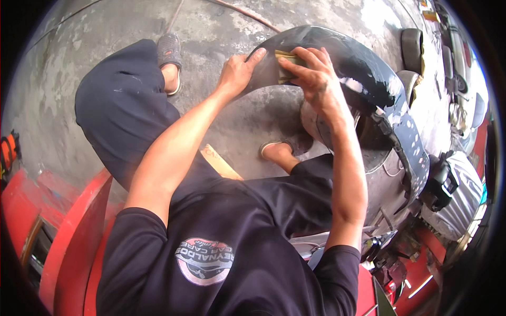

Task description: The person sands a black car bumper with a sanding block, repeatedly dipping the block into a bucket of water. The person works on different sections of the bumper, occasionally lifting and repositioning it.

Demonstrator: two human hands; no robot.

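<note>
A dark, curved car body panel, perhaps a fender, arches in front of me with glossy black areas and pale patches. My left hand grips its narrow left end, thumb laid along the surface. A folded yellowish sheet that looks like sandpaper lies against the panel just right of that thumb. My right hand presses this sheet onto the panel, with fingers bent over it; part of the sheet is hidden beneath them.
Below the panel's right part stands a grey, drum-like container. Tires line the far right. Red body panels are at my left. A pale wooden piece lies between my legs, and a hose crosses the concrete floor.
</note>
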